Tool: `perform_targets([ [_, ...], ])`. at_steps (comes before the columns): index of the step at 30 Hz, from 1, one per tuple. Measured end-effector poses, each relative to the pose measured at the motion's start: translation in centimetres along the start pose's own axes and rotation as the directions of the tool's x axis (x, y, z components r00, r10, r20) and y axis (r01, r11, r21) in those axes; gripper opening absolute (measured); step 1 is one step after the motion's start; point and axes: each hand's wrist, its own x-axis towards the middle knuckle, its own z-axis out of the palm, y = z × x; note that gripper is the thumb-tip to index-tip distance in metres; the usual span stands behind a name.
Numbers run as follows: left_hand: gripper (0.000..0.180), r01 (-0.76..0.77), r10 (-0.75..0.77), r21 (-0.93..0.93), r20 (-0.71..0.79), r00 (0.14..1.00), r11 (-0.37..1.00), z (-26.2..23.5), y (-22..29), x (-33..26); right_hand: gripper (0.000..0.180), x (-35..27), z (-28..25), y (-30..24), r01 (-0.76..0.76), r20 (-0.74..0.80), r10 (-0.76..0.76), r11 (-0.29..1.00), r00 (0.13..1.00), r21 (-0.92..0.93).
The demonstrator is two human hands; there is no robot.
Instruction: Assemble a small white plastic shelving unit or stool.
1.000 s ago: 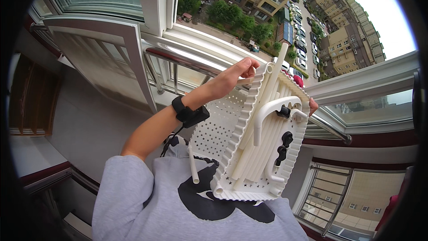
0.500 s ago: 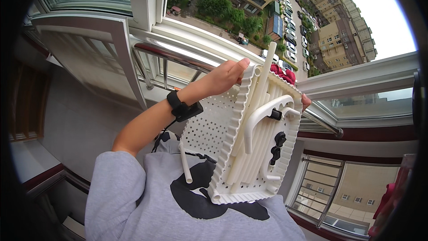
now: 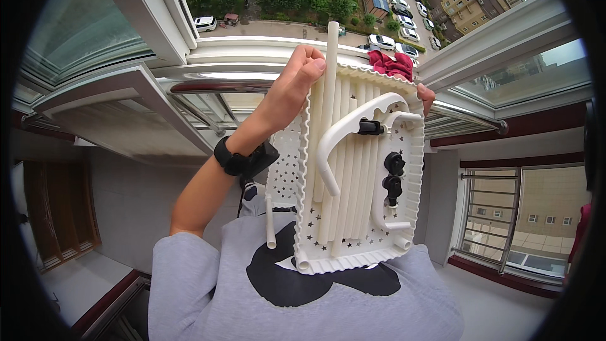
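A white plastic basket tray (image 3: 413, 202) with wavy rims and star-shaped holes is held up at chest height. My left hand (image 3: 295, 85) is closed on its far left corner, beside a long white tube (image 3: 332, 50) that sticks out past the rim. My right hand (image 3: 426, 97) grips the far right rim; only some fingers show. Inside lie several white tubes (image 3: 353, 183), a curved white handle (image 3: 331, 145), a second curved piece (image 3: 377, 205) and black casters (image 3: 392, 177). Below and left, partly hidden, is another star-holed white tray (image 3: 285, 164) with a short tube (image 3: 270, 224).
A window frame (image 3: 252, 57) stands open ahead, with a metal railing (image 3: 221, 86) in front of it. Dark red cloth (image 3: 391, 65) lies by the sill, beyond the tray. An open sash (image 3: 132, 113) reaches in at the left. A barred window (image 3: 492, 215) is at right.
The view has turned, so the tray appears more squarely upright and slightly higher. My left hand shows farther left and higher, still on the rim. Both hands keep their hold.
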Motion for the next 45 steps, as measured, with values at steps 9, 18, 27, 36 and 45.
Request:
perform_targets([
  [9,0.040,0.077,-0.082,-0.111,-0.041,0.996,0.991,-0.7,-0.5,-0.5,0.060,1.9,-2.0,-1.8,-0.019,0.199,0.013,0.999,0.980,0.031],
  [18,0.082,0.163,-0.166,0.080,0.037,0.985,0.983,-1.9,-1.9,-1.1,0.070,3.4,-4.2,-0.2,-0.027,0.225,0.017,0.999,0.974,0.038],
  [27,0.074,0.147,-0.149,0.041,0.047,0.988,0.988,-1.9,-2.2,-1.4,0.067,-0.4,-1.7,0.6,0.141,0.005,-0.141,0.990,0.990,-0.013],
  [36,0.057,0.150,-0.147,0.018,-0.091,0.985,0.989,-2.1,-1.9,-1.0,0.066,-6.1,3.6,-2.6,0.196,-0.149,-0.266,0.909,0.952,-0.369],
  [45,0.044,0.010,0.134,0.641,-0.176,0.975,0.767,-0.8,2.9,-3.3,0.059,-11.6,0.7,-4.3,0.200,-0.009,-0.286,0.691,0.958,-0.695],
])
